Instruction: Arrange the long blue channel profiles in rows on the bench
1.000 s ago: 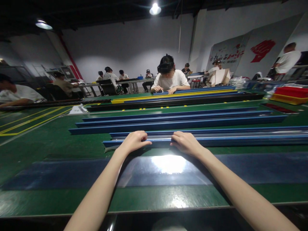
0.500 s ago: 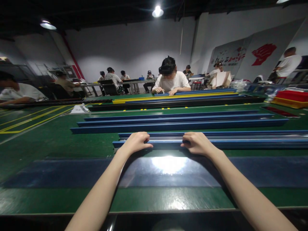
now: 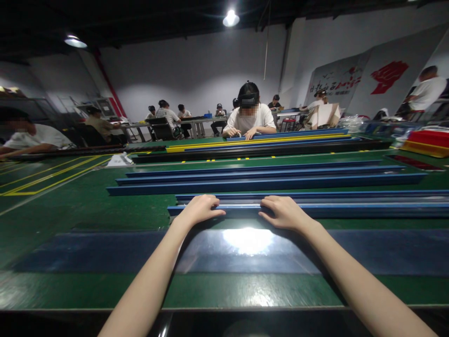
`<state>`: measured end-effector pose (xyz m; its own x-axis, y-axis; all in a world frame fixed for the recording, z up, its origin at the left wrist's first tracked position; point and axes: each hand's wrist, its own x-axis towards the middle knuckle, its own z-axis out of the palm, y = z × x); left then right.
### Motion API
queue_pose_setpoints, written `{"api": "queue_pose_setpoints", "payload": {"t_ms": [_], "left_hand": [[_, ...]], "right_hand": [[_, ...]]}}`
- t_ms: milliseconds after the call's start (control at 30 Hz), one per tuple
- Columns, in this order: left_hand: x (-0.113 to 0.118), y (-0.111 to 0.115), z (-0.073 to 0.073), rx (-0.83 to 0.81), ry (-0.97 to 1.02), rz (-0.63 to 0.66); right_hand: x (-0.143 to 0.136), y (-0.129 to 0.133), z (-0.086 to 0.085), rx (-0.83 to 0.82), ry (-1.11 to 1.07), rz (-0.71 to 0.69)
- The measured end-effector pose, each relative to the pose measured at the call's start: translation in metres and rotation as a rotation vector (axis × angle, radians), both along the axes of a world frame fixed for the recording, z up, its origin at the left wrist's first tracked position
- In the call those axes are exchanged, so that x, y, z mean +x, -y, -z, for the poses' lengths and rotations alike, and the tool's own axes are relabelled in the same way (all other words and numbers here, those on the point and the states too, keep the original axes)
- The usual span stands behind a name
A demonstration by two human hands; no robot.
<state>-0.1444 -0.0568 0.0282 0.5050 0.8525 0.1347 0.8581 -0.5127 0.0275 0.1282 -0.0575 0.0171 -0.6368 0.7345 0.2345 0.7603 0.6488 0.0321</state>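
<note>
A long blue channel strip [image 3: 368,211] with raised edges and a pale groove lies across the table before me. Near its left end, my left hand [image 3: 199,209] is closed on its near edge, fingers over the top and thumb on the front side. Farther right along the same edge, my right hand [image 3: 286,211] grips the strip in the same way, its fingertips bent into the groove. The fingertips of both hands are partly hidden. Between my forearms and beyond them lies a flat, shiny clear sheet [image 3: 105,252].
Several more blue strips [image 3: 263,181] lie behind, then a black strip [image 3: 259,153] and a yellow one [image 3: 259,142]. A co-worker [image 3: 250,114] works across the green table [image 3: 70,215]. A red and yellow bin [image 3: 428,142] stands at far right, a white object [image 3: 119,159] at left.
My right hand has shifted slightly left along the strip, and its thumb and fingers look a little farther apart. My left hand stays at the same place on the strip.
</note>
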Motion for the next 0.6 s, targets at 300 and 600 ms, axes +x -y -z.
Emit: {"api": "queue_pose_setpoints", "payload": {"t_ms": [300, 600], "left_hand": [[0.0004, -0.0016, 0.0031, -0.021, -0.017, -0.032], [-0.0009, -0.0018, 0.0038, -0.023, -0.030, -0.050]], "right_hand": [[-0.0042, -0.0015, 0.0059, -0.009, 0.033, 0.012], [-0.0055, -0.0007, 0.0065, -0.014, 0.034, 0.022]]}}
